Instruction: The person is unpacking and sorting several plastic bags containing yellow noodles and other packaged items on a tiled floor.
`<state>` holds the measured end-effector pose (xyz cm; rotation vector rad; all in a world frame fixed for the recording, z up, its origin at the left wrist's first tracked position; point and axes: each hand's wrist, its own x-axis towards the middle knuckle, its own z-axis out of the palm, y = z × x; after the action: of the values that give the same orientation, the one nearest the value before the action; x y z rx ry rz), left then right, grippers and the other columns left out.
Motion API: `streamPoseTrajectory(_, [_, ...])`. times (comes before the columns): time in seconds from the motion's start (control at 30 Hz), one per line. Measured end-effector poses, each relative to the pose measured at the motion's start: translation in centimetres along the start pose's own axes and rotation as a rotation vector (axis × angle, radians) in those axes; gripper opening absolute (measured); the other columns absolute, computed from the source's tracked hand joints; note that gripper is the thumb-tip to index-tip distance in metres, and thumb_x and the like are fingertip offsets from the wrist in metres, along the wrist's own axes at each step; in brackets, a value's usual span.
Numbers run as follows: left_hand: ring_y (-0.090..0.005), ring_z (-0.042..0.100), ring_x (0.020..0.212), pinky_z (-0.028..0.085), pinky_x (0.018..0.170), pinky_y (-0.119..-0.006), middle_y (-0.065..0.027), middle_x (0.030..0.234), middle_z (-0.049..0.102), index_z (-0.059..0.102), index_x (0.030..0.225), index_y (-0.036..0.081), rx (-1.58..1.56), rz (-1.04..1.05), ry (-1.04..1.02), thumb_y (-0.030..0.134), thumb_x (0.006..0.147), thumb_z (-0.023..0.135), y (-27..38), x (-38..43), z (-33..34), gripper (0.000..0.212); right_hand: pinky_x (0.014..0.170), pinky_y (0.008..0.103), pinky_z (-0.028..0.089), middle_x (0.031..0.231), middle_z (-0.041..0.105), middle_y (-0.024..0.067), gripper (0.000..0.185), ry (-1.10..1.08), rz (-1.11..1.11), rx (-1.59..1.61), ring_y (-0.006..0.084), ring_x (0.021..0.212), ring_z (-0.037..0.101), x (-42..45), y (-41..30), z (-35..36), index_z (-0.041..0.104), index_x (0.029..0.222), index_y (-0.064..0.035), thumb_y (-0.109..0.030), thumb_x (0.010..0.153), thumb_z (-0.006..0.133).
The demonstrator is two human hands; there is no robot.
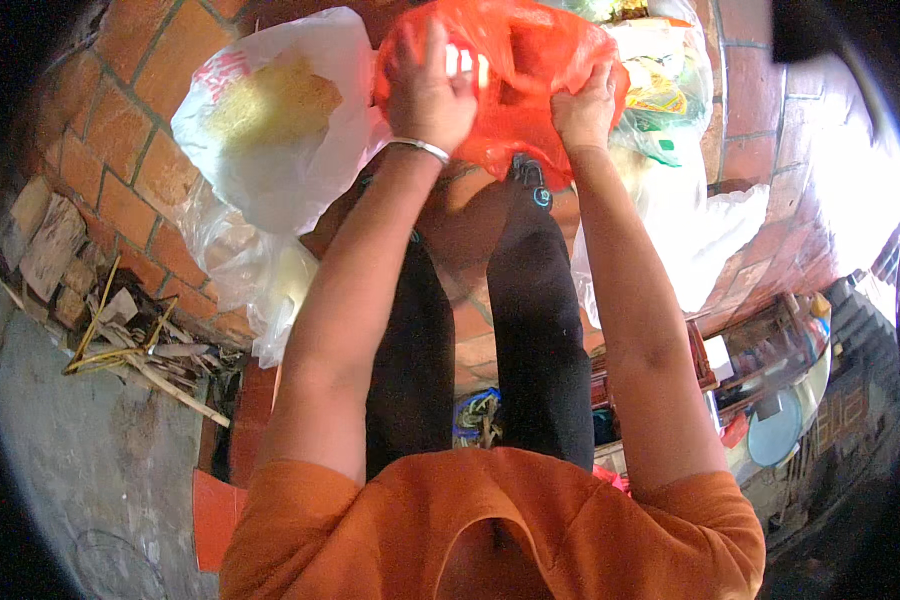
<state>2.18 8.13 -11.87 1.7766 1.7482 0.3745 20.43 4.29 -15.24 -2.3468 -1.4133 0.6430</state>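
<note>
A red plastic bag (540, 82) lies before me at the top of the view, its film creased and spread wide. My left hand (431, 97), with a silver bangle at the wrist, rests on the bag's left part. Its fingers stretch forward and look blurred, so their hold on the film is unclear. At the bag's right edge, my right hand (586, 109) has its fingers curled onto the film. A translucent white plastic bag (300, 142) with yellowish contents stands left of the red one. To the right is a clear plastic bag (664, 97) holding colourful packets.
Reddish-brown tiles (131, 202) cover the floor. Wood scraps and sticks (135, 337) lie at the left, beside grey concrete (82, 457). White plastic sheeting (675, 232) spreads at the right. A cluttered rack (765, 367) stands lower right, and a blue-rimmed container (476, 416) sits behind my legs.
</note>
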Motion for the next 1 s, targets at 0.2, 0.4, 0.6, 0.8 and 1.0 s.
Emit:
streamPoseTrajectory(0.2, [-0.0403, 0.023, 0.125, 0.026, 0.101, -0.045, -0.0247, 0.138, 0.017, 0.014, 0.137, 0.017, 0.187, -0.086, -0.132, 0.027, 0.069, 0.067, -3.5, 1.9, 1.5, 0.087, 0.083, 0.0447, 0.043, 0.125, 0.037, 0.0233, 0.082, -0.41, 0.206, -0.392, 0.0361, 0.105, 0.049, 3.2, -0.2, 3.1, 0.022, 0.131, -0.0304, -0.029, 0.064, 0.068])
streamPoseTrajectory(0.4, [-0.0396, 0.032, 0.121, 0.033, 0.095, -0.048, -0.0215, 0.139, 0.015, 0.018, 0.135, 0.02, 0.254, -0.105, -0.202, 0.029, 0.069, 0.066, -5.5, 3.5, 4.1, 0.081, 0.075, 0.0307, 0.048, 0.086, 0.064, 0.0081, 0.027, -0.67, -0.035, -0.131, 0.0204, 0.084, 0.061, 4.0, 0.7, 6.9, 0.063, 0.084, -0.0072, -0.028, 0.067, 0.063])
streamPoseTrajectory(0.6, [-0.0377, 0.043, 0.111, 0.039, 0.091, -0.04, -0.0253, 0.128, 0.032, 0.039, 0.126, 0.02, 0.373, -0.11, -0.434, 0.031, 0.067, 0.066, -11.8, 6.4, 6.2, 0.065, 0.068, 0.0265, 0.046, 0.077, 0.063, 0.0044, 0.016, -0.939, 0.463, 1.071, 0.0148, 0.072, 0.058, 3.6, -0.8, 3.9, 0.062, 0.078, -0.0018, -0.014, 0.068, 0.065])
streamPoseTrajectory(0.8, [-0.0305, 0.054, 0.096, 0.041, 0.086, -0.035, -0.0175, 0.1, 0.059, 0.059, 0.107, 0.013, 0.061, -0.206, -0.811, 0.023, 0.069, 0.066, -12.5, 3.9, 7.9, 0.04, 0.065, 0.0279, 0.046, 0.08, 0.062, 0.0087, 0.022, -0.358, 0.596, 1.185, 0.0199, 0.073, 0.058, 5.1, 2.9, 3.8, 0.058, 0.09, 0.0005, -0.008, 0.07, 0.061])
streamPoseTrajectory(1.0, [-0.0124, 0.055, 0.083, 0.042, 0.08, -0.029, -0.0017, 0.098, 0.06, 0.06, 0.104, 0.008, -0.661, -0.346, -0.824, 0.028, 0.08, 0.057, -14.3, 1.4, 7.9, 0.031, 0.081, 0.0438, 0.036, 0.108, 0.052, 0.0122, 0.047, -0.327, -0.242, -0.001, 0.0304, 0.096, 0.047, 1.1, -4.8, 1.0, 0.044, 0.117, -0.0081, -0.02, 0.074, 0.058])
